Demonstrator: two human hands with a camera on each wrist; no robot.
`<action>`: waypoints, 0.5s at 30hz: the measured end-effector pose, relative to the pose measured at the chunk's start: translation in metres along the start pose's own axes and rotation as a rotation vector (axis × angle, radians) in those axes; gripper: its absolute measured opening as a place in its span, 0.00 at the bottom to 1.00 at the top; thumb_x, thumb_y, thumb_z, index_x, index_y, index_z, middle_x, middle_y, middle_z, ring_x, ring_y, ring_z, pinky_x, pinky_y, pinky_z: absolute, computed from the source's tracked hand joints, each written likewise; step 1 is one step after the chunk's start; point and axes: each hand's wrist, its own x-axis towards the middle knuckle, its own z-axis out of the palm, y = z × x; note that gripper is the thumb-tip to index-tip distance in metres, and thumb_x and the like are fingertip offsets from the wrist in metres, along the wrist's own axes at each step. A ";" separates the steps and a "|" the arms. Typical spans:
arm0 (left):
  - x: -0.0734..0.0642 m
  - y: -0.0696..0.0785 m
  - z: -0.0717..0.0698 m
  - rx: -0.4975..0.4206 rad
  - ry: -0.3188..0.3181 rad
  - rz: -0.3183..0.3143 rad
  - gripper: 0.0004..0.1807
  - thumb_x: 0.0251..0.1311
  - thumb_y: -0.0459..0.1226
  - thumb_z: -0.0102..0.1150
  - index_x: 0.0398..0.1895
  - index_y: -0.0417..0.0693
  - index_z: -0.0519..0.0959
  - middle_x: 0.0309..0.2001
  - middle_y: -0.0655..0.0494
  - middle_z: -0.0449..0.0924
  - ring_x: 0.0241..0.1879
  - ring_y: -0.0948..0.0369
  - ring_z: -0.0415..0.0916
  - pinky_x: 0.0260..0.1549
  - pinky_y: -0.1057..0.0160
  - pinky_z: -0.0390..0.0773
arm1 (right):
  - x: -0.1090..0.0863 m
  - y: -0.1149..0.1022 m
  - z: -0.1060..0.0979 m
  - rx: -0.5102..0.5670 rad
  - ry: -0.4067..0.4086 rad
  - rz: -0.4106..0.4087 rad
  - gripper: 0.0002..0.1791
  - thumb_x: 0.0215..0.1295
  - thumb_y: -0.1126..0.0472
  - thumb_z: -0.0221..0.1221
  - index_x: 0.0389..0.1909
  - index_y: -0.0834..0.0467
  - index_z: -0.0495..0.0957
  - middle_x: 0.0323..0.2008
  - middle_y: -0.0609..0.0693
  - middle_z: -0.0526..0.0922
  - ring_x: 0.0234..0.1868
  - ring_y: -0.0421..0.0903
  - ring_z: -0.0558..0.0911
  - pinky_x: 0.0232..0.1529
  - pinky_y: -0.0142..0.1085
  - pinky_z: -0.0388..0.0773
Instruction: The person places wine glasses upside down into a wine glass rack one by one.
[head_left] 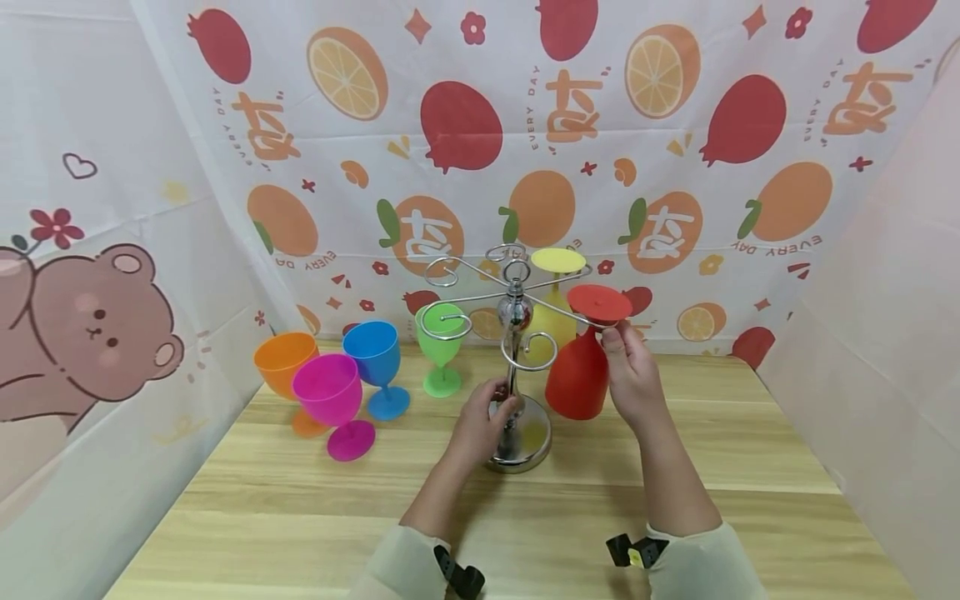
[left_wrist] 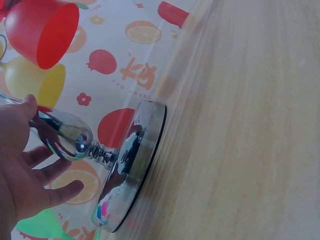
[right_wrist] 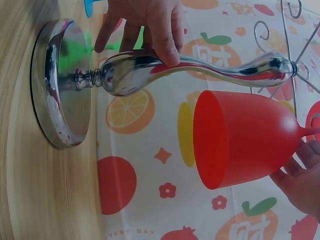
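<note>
A silver goblet rack with curled wire arms stands upright on its round base. My left hand holds its polished stem low down, thumb on one side and fingers behind in the left wrist view. A red goblet hangs upside down at the rack's right front arm, its foot uppermost. My right hand grips it near the stem, just under the foot; in the right wrist view the fingers lie beside the narrow end of the bowl. Behind it, a yellow goblet hangs inverted from another arm.
Left of the rack, upright on the wooden table, stand an orange goblet, a pink goblet, a blue goblet and a green goblet. A fruit-printed cloth hangs behind the table.
</note>
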 end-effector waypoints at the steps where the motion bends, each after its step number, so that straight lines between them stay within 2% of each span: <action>1: 0.000 0.000 0.000 0.002 0.001 0.000 0.17 0.69 0.42 0.56 0.58 0.49 0.74 0.53 0.50 0.77 0.58 0.50 0.75 0.62 0.45 0.70 | 0.000 0.000 0.000 0.002 0.002 0.002 0.27 0.78 0.50 0.43 0.71 0.58 0.62 0.63 0.57 0.72 0.66 0.53 0.71 0.64 0.53 0.71; 3: 0.000 0.000 0.001 0.008 0.000 -0.001 0.17 0.69 0.42 0.56 0.59 0.49 0.74 0.53 0.49 0.77 0.58 0.50 0.75 0.62 0.46 0.70 | 0.000 0.000 0.000 0.011 0.004 0.001 0.26 0.78 0.51 0.43 0.71 0.59 0.62 0.63 0.57 0.72 0.66 0.53 0.70 0.64 0.52 0.71; 7: -0.001 -0.001 0.001 0.008 -0.007 -0.008 0.17 0.69 0.42 0.56 0.58 0.50 0.74 0.53 0.50 0.77 0.59 0.50 0.75 0.63 0.46 0.70 | -0.001 0.002 0.001 0.021 0.015 -0.017 0.26 0.78 0.52 0.44 0.71 0.58 0.63 0.62 0.56 0.73 0.64 0.51 0.72 0.61 0.38 0.75; 10: -0.001 -0.002 0.001 0.017 -0.006 -0.011 0.17 0.68 0.42 0.56 0.58 0.50 0.75 0.54 0.50 0.77 0.59 0.50 0.75 0.62 0.47 0.71 | -0.003 0.004 0.002 0.035 0.047 -0.025 0.26 0.78 0.52 0.45 0.72 0.56 0.63 0.64 0.53 0.73 0.64 0.49 0.72 0.58 0.28 0.75; 13: -0.001 -0.003 0.001 0.031 0.000 -0.014 0.18 0.68 0.43 0.57 0.58 0.50 0.75 0.54 0.50 0.77 0.59 0.50 0.75 0.62 0.47 0.71 | -0.007 0.005 0.005 0.067 0.128 -0.018 0.26 0.77 0.51 0.48 0.71 0.54 0.65 0.64 0.50 0.74 0.65 0.47 0.72 0.59 0.27 0.73; 15: 0.000 -0.003 0.000 0.035 0.004 -0.017 0.18 0.67 0.43 0.58 0.58 0.50 0.75 0.54 0.50 0.77 0.59 0.50 0.75 0.62 0.47 0.71 | -0.010 0.006 0.008 0.092 0.233 -0.016 0.25 0.75 0.51 0.50 0.69 0.54 0.69 0.62 0.49 0.77 0.63 0.44 0.75 0.58 0.26 0.74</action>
